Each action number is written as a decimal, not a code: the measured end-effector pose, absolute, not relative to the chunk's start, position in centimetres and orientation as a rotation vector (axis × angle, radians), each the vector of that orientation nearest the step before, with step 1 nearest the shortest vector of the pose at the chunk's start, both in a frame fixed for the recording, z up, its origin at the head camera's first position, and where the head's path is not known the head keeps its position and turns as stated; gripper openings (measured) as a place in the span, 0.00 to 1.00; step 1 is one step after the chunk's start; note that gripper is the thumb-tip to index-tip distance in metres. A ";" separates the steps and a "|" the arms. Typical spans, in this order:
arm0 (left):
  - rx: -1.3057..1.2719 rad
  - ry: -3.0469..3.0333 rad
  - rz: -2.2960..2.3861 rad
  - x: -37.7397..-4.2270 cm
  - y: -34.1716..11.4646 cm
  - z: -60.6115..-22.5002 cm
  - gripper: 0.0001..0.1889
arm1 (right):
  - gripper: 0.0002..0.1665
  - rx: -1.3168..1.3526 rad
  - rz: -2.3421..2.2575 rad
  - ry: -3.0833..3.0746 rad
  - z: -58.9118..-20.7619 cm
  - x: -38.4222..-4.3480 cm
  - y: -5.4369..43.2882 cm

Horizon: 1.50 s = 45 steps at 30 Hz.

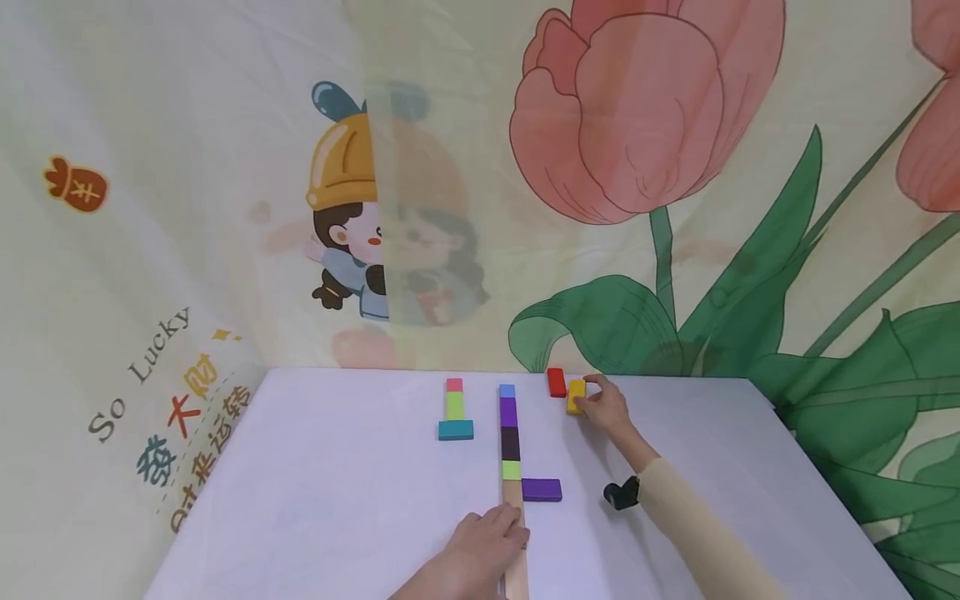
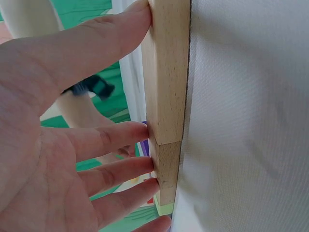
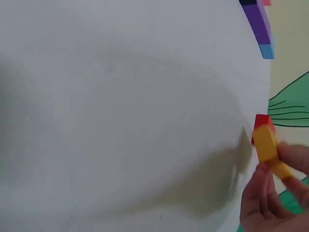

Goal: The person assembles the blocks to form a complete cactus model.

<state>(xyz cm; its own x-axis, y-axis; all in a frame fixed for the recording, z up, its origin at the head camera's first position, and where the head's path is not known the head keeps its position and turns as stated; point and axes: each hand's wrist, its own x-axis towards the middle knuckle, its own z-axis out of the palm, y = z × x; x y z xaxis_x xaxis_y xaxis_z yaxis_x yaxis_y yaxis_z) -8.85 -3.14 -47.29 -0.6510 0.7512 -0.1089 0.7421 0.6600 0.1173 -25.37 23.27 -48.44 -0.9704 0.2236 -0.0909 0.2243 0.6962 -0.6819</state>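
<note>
My right hand (image 1: 606, 407) pinches a yellow block (image 1: 577, 397) between thumb and fingers at the far side of the table. Just left of it lies a red block (image 1: 556, 382), which the yellow block (image 3: 265, 144) partly overlaps in the right wrist view. My left hand (image 1: 486, 543) rests along the near part of a long row of blocks. In the left wrist view its fairly straight fingers (image 2: 118, 137) and thumb touch the side of plain wooden blocks (image 2: 166, 72) laid end to end. Farther along, that row has light green (image 1: 512, 471), black (image 1: 510, 443), purple (image 1: 508, 412) and blue (image 1: 507, 390) blocks.
A purple block (image 1: 542, 490) lies crosswise against the row's right side. Left of the row, a teal block (image 1: 456, 431) lies across the near end of a green block (image 1: 454, 406) and a pink one (image 1: 454, 385). A printed cloth (image 1: 450, 50) hangs behind the white table (image 1: 315, 500).
</note>
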 end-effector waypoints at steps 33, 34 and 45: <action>1.138 2.610 0.167 -8.8 -3.0 -46.9 0.44 | 0.23 0.042 -1.254 2.574 -49.8 -18.8 21.2; 1.132 2.605 0.165 -8.7 -3.0 -46.9 0.43 | 0.23 0.041 -1.257 2.564 -49.9 -18.8 21.3; 1.181 2.680 0.102 -8.8 -3.1 -46.3 0.42 | 0.25 -0.029 -1.267 2.528 -49.4 -19.4 21.7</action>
